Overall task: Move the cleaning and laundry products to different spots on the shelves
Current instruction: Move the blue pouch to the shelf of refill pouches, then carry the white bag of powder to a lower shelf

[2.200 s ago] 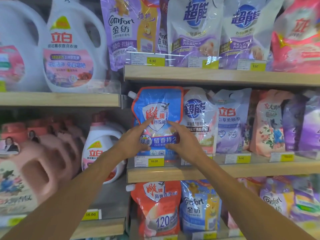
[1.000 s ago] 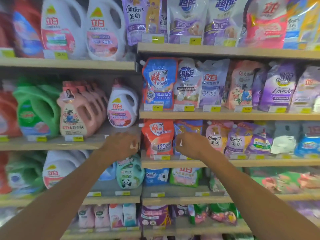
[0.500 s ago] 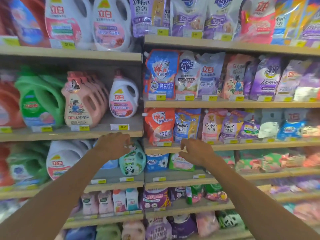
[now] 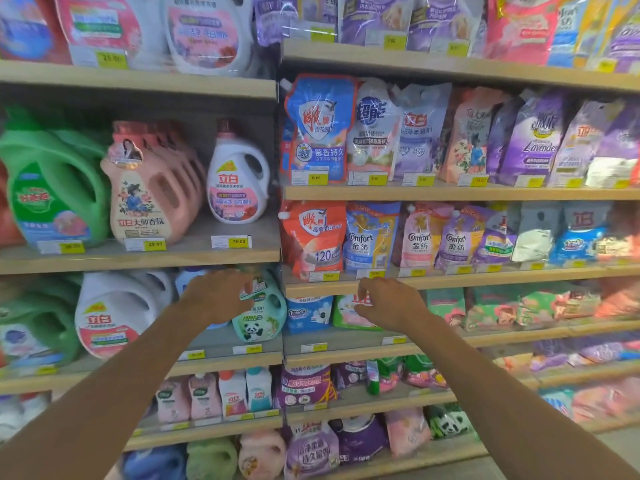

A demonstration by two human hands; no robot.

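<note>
Currently both hands are up at the shelves, empty: L hand (image 4: 221, 299) w/ fingers loosely bent in front of the teal panda btl (image 4: 259, 318), R hand (image 4: 389, 304) likewise in front of a green-pink pouch (image 4: 348, 317). Can't tell if either touches. Blue pouch (image 4: 318, 129) stands two shelves higher, left end.

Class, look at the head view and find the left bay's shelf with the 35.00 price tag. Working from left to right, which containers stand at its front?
green jug → pink jug → white bottle with a pink cap. The item at the far-left edge is cut off, so it is omitted.
</note>
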